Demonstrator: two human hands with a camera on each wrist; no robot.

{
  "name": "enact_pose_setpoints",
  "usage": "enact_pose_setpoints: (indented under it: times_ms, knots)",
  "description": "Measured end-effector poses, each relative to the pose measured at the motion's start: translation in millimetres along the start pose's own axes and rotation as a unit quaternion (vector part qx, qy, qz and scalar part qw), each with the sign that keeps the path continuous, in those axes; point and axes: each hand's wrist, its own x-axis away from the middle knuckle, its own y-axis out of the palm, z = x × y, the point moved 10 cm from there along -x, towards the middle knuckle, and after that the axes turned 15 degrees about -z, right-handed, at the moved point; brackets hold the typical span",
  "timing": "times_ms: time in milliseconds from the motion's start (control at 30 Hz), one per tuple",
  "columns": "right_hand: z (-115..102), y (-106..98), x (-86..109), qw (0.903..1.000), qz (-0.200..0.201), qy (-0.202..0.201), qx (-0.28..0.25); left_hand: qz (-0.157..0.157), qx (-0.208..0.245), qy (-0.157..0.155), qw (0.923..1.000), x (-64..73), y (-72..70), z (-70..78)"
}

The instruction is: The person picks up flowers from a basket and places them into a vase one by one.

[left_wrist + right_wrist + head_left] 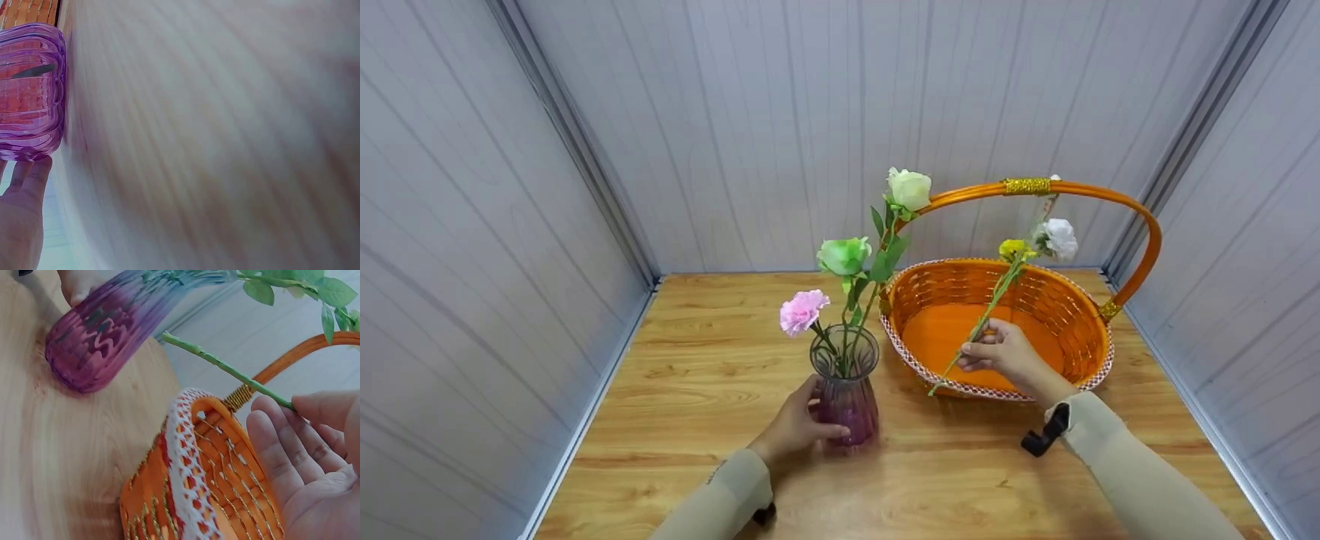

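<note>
A ribbed glass vase (847, 409), clear at the top and purple below, stands on the table. My left hand (799, 424) holds its lower side, thumb across the front. In the vase are a pink carnation (804, 312), a green rose (844, 256) and a cream rose (910, 189). My right hand (1001, 352) pinches a slender green stem (225, 367) between thumb and fingers, its cut end toward the vase. A white carnation (1059, 239) tops that stem; a yellow flower (1015, 250) shows beside it, and I cannot tell whether it is attached.
An orange woven basket (915, 360) with a red-and-white trimmed rim stands right of the vase, under my right hand. Its tall arched handle (1144, 255) rises behind the flowers. Pale panel walls (735, 135) enclose the wooden table (682, 375) at the back and sides.
</note>
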Motion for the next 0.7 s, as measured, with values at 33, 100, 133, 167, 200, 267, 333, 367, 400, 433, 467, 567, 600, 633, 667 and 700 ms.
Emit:
enact_pose_setpoints:
  times_ms: [33,100,133,167,200,267,333,367,400,433,467,567,600,633,667,700]
  knots:
    - [0.6,2.2,-0.1,1.0000,-0.002,0.000,-0.004,0.001,0.000,-0.002,1.0000,-0.1,-0.2,-0.5]
    - [2.2,6.6,-0.5,0.9999,-0.004,0.000,-0.012,0.000,0.000,-0.002,1.0000,-0.1,-0.3,-0.6]
    - [2.8,8.9,-0.8,0.9998,-0.006,-0.001,-0.017,0.000,-0.001,-0.002,1.0000,-0.2,-0.3,-0.5]
    - [3.4,11.4,-1.2,0.9997,-0.009,-0.002,-0.021,-0.001,-0.002,0.000,1.0000,-0.1,-0.2,0.1]
    - [4.0,13.5,-1.5,0.9997,-0.010,-0.003,-0.024,-0.002,-0.001,0.002,1.0000,0.0,0.1,1.0]
    - [5.1,16.5,-2.0,0.9997,-0.007,-0.004,-0.022,-0.003,0.000,0.006,1.0000,0.0,0.2,2.2]
    - [5.9,17.8,-1.9,0.9999,-0.001,-0.007,-0.011,-0.004,0.001,0.008,1.0000,0.1,0.4,2.7]
    - [6.3,17.9,-1.9,1.0000,0.004,-0.008,-0.004,-0.003,0.002,0.007,1.0000,0.3,0.4,2.5]
    - [6.7,17.7,-1.8,0.9999,0.009,-0.009,0.004,-0.003,0.002,0.007,1.0000,0.3,0.4,2.2]
    - [6.9,17.5,-1.7,0.9998,0.013,-0.012,0.010,-0.002,0.001,0.006,1.0000,0.3,0.2,1.5]
    - [7.0,17.3,-1.6,0.9996,0.018,-0.014,0.014,-0.002,0.001,0.005,1.0000,0.4,0.1,0.9]
    - [6.7,17.0,-1.5,0.9991,0.027,-0.026,0.018,-0.003,0.000,0.004,1.0000,0.5,0.3,0.3]
    - [6.2,17.2,-1.5,0.9990,0.028,-0.031,0.018,-0.003,0.001,0.003,1.0000,0.4,0.4,0.5]
    - [5.2,17.7,-1.4,0.9987,0.028,-0.037,0.019,-0.003,0.002,0.003,1.0000,0.4,0.5,0.9]
    - [4.4,18.2,-1.3,0.9985,0.029,-0.043,0.018,-0.003,0.002,0.003,1.0000,0.4,0.6,1.0]
    - [3.4,18.9,-1.3,0.9982,0.028,-0.049,0.020,-0.003,0.002,0.002,1.0000,0.5,0.4,0.9]
